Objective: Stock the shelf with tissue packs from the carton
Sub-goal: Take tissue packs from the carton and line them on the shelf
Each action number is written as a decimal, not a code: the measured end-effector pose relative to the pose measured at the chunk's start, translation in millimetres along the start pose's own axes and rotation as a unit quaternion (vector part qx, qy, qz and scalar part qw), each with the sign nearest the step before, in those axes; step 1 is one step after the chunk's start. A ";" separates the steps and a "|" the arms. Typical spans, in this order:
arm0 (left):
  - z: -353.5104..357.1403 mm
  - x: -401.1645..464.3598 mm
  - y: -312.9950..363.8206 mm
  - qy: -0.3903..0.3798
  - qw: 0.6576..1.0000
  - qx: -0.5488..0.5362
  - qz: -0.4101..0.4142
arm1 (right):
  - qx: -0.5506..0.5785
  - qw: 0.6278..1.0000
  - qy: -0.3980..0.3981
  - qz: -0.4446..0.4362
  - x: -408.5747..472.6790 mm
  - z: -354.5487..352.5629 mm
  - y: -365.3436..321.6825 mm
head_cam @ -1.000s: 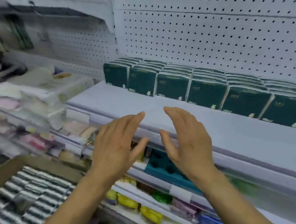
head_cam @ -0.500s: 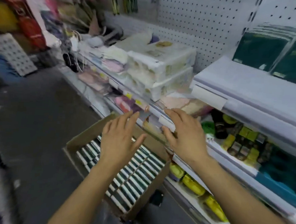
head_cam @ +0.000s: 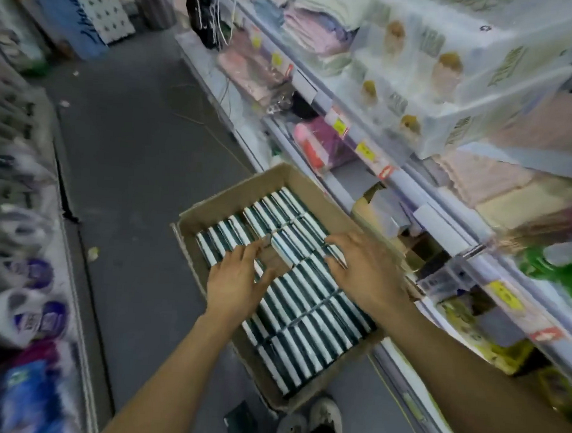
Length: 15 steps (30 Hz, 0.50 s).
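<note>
Both hands reach into the brown cardboard carton [head_cam: 232, 198] of green-and-white tissue packs [head_cam: 309, 304]: left hand [head_cam: 237, 278] and right hand [head_cam: 368, 271] spread-fingered, gripping nothing discernible.

My left hand [head_cam: 237, 280] and right hand [head_cam: 371, 271] cover part of the tissue packs [head_cam: 306, 301] in the carton [head_cam: 232, 196] — whether my fingers [head_cam: 335, 244] touch them, I cannot tell. The bags [head_cam: 23, 267] at left are smeared, labels unreadable. The shelf [head_cam: 477, 248] runs off the right edge — my shoes [head_cam: 326, 416] are cut off below.
</note>
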<state>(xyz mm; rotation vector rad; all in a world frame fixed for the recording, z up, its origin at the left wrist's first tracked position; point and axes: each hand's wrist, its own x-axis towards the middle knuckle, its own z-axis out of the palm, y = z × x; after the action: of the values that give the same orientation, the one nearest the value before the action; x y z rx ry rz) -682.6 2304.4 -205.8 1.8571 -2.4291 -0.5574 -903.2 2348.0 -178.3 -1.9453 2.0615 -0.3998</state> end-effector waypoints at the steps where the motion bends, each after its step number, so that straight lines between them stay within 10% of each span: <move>1: 12.2 6.7 -6.7 -0.019 1.000 -0.008 -0.021 | -0.008 1.000 -0.023 -0.002 8.2 10.9 2.8; 15: 158.5 106.6 -70.9 -0.099 0.965 -0.057 -0.235 | -0.094 0.982 -0.165 -0.014 117.4 197.6 36.8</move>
<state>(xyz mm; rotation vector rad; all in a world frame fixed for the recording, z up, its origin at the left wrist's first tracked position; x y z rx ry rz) -685.3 2229.8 -395.4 2.4378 -1.9906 -0.9238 -867.6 2230.8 -376.3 -1.9857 1.9145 0.1134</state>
